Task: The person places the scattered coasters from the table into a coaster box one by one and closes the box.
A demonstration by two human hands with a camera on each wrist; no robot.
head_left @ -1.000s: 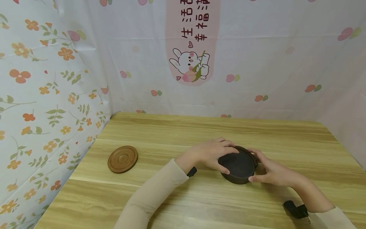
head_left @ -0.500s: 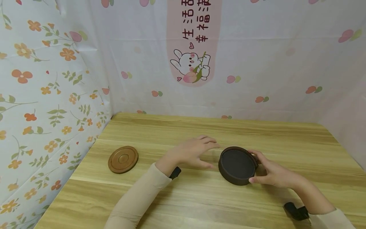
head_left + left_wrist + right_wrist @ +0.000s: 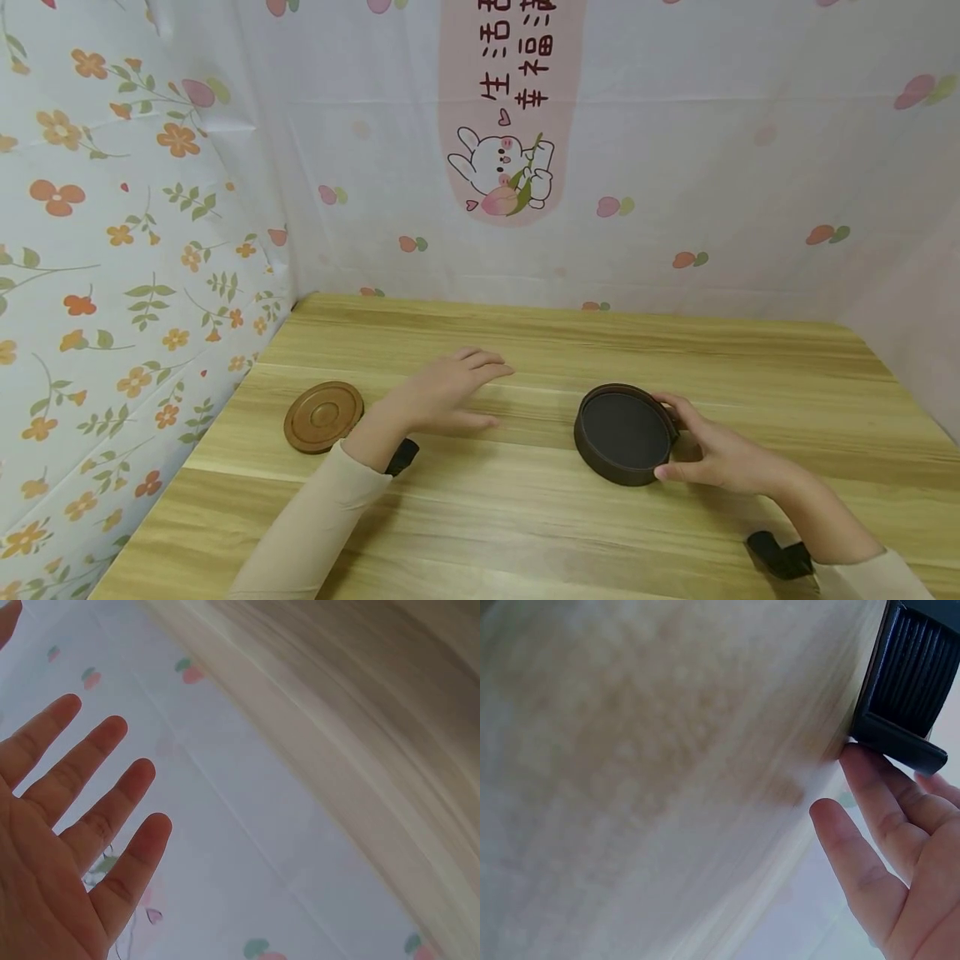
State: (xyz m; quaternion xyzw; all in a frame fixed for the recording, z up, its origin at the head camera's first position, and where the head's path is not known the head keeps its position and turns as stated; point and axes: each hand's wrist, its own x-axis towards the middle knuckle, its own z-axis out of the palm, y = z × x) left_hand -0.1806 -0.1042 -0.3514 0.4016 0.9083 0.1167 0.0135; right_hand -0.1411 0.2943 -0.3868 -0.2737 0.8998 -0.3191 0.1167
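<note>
On the right of the table, my right hand (image 3: 716, 454) holds a dark round shallow container (image 3: 626, 429) by its right side. Its thumb lies at the near edge and its fingers at the far edge. A ribbed black part (image 3: 911, 671) of that container shows in the right wrist view, with fingertips against it. My left hand (image 3: 438, 396) hovers over the table with straight, spread fingers and nothing in it. Just left of that hand lies a brown wooden disc (image 3: 318, 417) with ring grooves, its right edge partly covered by the left wrist.
The light wood-grain table (image 3: 525, 517) reaches back to a white printed cloth (image 3: 675, 167) with a rabbit picture. A floral cloth (image 3: 135, 292) hangs along the left side. Black wrist straps (image 3: 780, 554) show under the forearms.
My left hand has let go of the dark container and moved left, toward the wooden disc. The right hand and the container stay almost where they were.
</note>
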